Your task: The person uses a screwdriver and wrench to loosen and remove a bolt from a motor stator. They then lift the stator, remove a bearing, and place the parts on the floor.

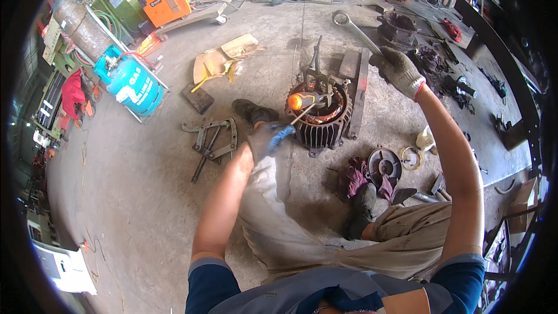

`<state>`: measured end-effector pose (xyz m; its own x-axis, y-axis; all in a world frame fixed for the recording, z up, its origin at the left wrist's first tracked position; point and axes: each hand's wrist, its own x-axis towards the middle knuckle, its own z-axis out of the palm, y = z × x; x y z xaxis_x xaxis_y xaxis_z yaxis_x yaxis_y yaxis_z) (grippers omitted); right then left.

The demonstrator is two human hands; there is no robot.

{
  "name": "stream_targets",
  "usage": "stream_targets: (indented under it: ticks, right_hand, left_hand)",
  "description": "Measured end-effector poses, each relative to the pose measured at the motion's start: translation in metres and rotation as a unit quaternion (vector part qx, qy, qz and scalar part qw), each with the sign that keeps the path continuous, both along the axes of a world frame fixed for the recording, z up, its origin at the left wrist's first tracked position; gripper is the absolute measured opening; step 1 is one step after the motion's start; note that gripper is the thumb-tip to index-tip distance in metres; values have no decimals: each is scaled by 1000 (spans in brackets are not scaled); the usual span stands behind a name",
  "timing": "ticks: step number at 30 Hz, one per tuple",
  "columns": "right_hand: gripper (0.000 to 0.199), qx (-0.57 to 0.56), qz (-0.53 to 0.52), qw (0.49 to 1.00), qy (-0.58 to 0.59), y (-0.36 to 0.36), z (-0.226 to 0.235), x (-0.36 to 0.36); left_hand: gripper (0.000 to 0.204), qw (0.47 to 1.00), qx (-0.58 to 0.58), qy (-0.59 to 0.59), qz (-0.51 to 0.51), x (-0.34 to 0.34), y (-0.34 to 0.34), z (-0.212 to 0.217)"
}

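Observation:
My gloved right hand [401, 72] is raised and closed around a large ring-ended wrench [361, 36], its ring pointing away to the upper left. My gloved left hand [266, 138] is closed on a thin-shafted tool [303, 114] with what looks like a blue handle. The shaft slants up to a finned electric motor housing [321, 134] standing on the floor between my feet. Copper windings [325, 118] show inside its rim. A metal puller [317, 70] stands upright over the housing. Beside it, an orange handle [299, 102] lies across the near left rim.
Left of the motor, a jaw puller [212, 142] and a dark block [198, 98] lie on the floor. A flat steel bar [359, 96] lies to the right. Nearer are a round cover [384, 163] and a hammer [423, 196]. A blue gas cylinder [132, 87] stands far left.

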<state>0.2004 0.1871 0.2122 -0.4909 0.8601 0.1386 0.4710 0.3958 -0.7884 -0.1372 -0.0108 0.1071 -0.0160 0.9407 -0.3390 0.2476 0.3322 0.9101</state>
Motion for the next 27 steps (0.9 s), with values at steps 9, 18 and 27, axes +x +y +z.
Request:
stream_targets:
  ticks: [9,18,27]
  right_hand:
    - [38,79,84,986,119,37,-13,-58]
    - [34,358,164,906,-154,21,22,-122]
    - [47,270,-44,901,-338,-22,30,-159]
  left_hand:
    - [25,997,-72,-27,-5,-30,18,2]
    - [28,995,-65,-69,-38,-49,13,-9]
    - [31,998,-37,17,-52,-76,27,2]
